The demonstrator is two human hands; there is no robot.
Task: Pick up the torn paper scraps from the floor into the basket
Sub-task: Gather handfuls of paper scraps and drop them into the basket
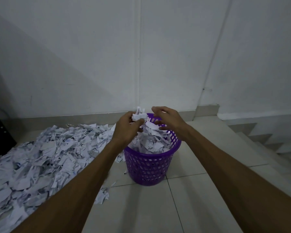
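Paper scraps [40, 158], torn and printed, lie in a broad heap on the tiled floor [183, 207], spreading out to the left of the purple basket [149, 167] and reaching back to the skirting of the white wall [91, 56]. A few stray bits sit on the tiles just beside the basket's foot. Above the basket's left rim, the left hand [126, 128] has its grip closed round a small bunch of scraps [139, 115], fingers and thumb pinching it so the pieces stick up from the fingertips. Inside the perforated basket, more scraps are piled in a mound [149, 142] that rises above the rim. Over the basket's right rim, the right hand [170, 121] hovers with its fingers spread and loosely bent, its grip released and holding nothing, fingertips near the top of the mound. Right of the basket, grey steps [267, 142] drop away along the wall.
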